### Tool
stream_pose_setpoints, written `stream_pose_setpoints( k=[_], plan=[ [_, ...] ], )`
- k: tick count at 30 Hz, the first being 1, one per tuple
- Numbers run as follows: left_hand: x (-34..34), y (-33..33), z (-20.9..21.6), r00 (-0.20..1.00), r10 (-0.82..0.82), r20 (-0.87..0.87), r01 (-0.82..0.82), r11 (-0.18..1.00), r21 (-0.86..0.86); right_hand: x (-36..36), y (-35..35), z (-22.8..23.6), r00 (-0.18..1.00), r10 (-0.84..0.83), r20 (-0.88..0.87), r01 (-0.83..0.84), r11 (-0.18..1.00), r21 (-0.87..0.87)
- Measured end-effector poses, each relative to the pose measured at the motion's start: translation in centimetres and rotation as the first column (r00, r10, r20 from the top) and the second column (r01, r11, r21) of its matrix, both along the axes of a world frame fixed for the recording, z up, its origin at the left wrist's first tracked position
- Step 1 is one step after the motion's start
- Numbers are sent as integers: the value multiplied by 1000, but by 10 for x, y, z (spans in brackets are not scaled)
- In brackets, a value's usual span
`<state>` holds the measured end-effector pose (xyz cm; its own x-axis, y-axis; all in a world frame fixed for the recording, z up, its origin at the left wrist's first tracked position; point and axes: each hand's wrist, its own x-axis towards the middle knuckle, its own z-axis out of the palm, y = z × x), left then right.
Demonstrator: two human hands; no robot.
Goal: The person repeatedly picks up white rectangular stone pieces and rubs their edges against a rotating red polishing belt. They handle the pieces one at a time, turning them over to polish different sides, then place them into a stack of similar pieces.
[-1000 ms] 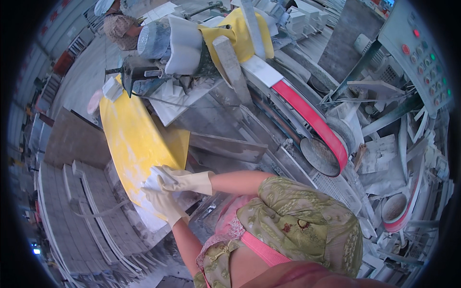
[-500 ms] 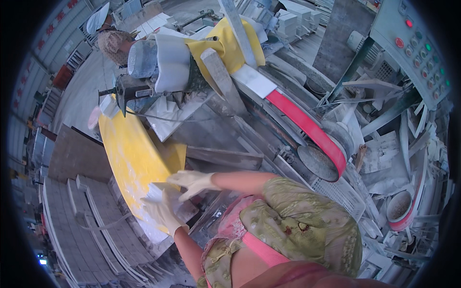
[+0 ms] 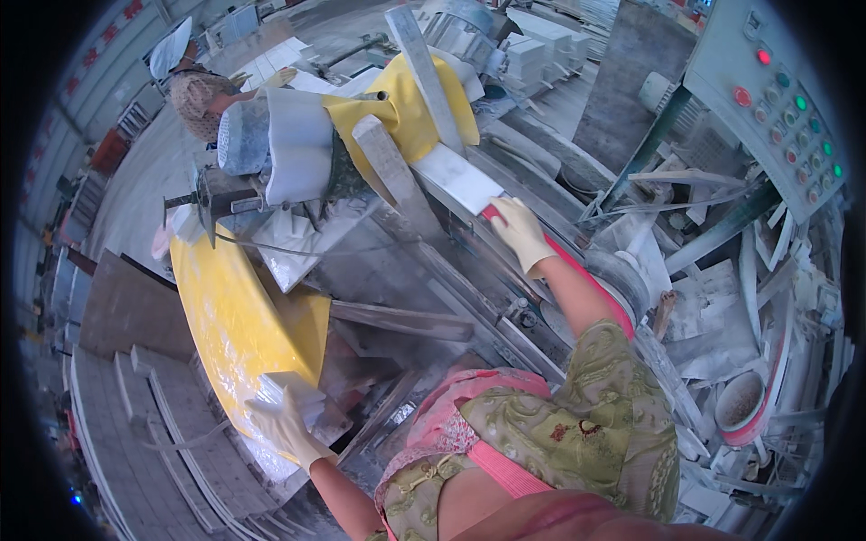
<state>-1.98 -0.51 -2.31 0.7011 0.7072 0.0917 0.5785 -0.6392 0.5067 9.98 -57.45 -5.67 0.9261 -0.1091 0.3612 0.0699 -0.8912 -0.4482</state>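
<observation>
White block [image 3: 293,386] over yellow sheet [image 3: 236,316]

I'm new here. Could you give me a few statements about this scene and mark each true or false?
1. The left hand and right hand are both gloved. True.
2. The left hand is at the red belt. False: the right hand is at the red belt; the left is at a pale block.
3. The sheet beneath the block is blue. False: it is a yellow sheet.
4. The control panel shows lit lights. True.
5. Another person appears at upper left. True.
</observation>
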Motion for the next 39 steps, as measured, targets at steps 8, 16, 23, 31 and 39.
stream_pose_setpoints(
  k=[8, 16, 23, 31, 39],
  plan=[
    [-7, -5, 2, 995, -4, 100, 14, 995, -94, 2, -21, 17, 955, 296, 0, -284, 916, -283],
    [-11, -17, 20, 997, 9, 80, -6, 999, -49, 49, -2, -4, 983, 144, -109, -181, 815, -551],
    [-9, -15, 20, 1000, -7, 17, 7, 1000, -10, 60, -9, -8, 956, 149, -253, -270, 783, -561],
    [-11, -14, 20, 1000, -20, 10, 20, 1000, -10, 60, -15, -1, 946, 267, -186, -325, 776, -540],
    [-10, -5, 12, 999, -45, -19, 46, 997, 58, 53, -15, -2, 939, 275, -208, -344, 720, -603]
  ],
)
